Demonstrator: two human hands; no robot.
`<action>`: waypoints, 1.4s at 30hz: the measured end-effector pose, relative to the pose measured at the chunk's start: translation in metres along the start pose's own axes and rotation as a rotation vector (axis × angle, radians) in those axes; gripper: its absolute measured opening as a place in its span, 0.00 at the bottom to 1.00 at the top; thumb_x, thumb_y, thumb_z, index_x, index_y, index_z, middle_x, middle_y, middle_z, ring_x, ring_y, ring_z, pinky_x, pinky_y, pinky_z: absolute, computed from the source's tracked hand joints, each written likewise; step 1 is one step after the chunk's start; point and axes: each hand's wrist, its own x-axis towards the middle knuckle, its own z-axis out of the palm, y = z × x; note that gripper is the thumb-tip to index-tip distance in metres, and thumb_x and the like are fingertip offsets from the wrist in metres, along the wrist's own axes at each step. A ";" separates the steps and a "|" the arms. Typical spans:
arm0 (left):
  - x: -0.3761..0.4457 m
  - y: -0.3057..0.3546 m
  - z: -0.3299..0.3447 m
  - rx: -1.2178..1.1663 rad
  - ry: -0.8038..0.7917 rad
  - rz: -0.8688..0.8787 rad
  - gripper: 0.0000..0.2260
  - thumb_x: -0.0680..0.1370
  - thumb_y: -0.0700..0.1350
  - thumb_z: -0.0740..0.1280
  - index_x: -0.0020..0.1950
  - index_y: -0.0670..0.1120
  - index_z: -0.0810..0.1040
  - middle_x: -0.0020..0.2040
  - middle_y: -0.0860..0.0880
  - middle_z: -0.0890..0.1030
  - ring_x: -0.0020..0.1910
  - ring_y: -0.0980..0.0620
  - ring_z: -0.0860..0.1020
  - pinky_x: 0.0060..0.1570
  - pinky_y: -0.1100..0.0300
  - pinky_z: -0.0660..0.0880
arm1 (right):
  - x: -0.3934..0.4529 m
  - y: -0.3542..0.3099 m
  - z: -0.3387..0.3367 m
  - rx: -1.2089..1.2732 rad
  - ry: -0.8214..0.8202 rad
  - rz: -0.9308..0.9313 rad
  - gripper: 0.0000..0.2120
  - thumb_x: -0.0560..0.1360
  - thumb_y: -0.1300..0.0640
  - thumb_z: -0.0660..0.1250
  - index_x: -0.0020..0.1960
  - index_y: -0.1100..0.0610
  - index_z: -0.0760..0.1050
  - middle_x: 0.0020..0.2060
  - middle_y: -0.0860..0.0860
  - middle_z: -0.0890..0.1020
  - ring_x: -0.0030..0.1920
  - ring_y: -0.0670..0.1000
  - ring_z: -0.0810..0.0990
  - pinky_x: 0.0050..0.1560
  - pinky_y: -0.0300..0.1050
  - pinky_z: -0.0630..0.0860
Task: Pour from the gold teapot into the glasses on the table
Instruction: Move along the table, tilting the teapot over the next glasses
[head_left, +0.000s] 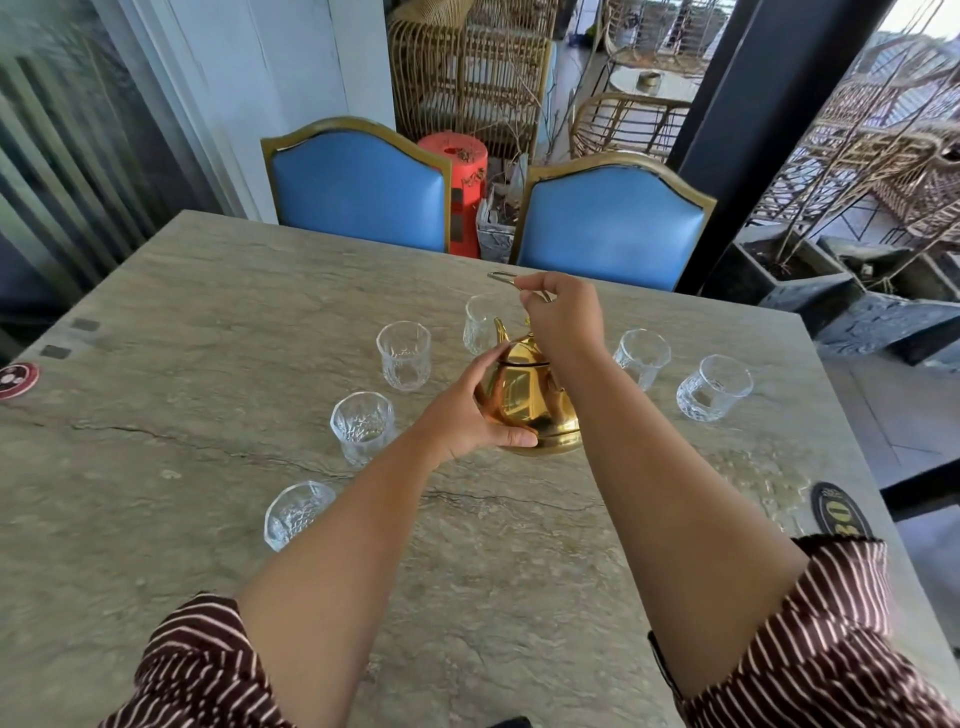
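Observation:
The gold teapot stands on the stone table, spout pointing away from me. My left hand wraps around its left side and base. My right hand pinches the thin wire handle raised above the lid. Several clear cut glasses stand in an arc around the pot: one near left, one left, one far left, one behind the spout, and two on the right. All look empty.
Two blue chairs stand at the table's far edge. A dark round coaster lies at the right edge, a red one at the left edge. A dark pillar rises on the far right.

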 end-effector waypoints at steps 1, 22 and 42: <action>0.000 0.000 0.000 -0.004 0.003 -0.002 0.52 0.61 0.48 0.83 0.77 0.64 0.58 0.65 0.64 0.65 0.64 0.59 0.67 0.67 0.57 0.68 | 0.001 0.000 0.001 -0.004 -0.006 -0.005 0.10 0.80 0.60 0.64 0.57 0.53 0.82 0.43 0.44 0.78 0.34 0.40 0.73 0.37 0.39 0.74; -0.002 0.007 -0.005 -0.014 0.014 0.010 0.52 0.61 0.50 0.83 0.77 0.65 0.57 0.74 0.58 0.65 0.67 0.58 0.66 0.69 0.56 0.67 | 0.008 -0.005 0.002 -0.039 -0.026 -0.003 0.10 0.80 0.59 0.64 0.56 0.52 0.82 0.37 0.45 0.79 0.25 0.44 0.68 0.25 0.39 0.67; -0.001 0.008 -0.009 -0.043 -0.020 0.006 0.51 0.63 0.46 0.83 0.77 0.64 0.57 0.74 0.55 0.64 0.64 0.55 0.67 0.52 0.53 0.82 | 0.013 -0.006 0.005 -0.074 -0.038 0.009 0.09 0.79 0.59 0.64 0.56 0.53 0.81 0.36 0.48 0.79 0.24 0.44 0.67 0.24 0.38 0.63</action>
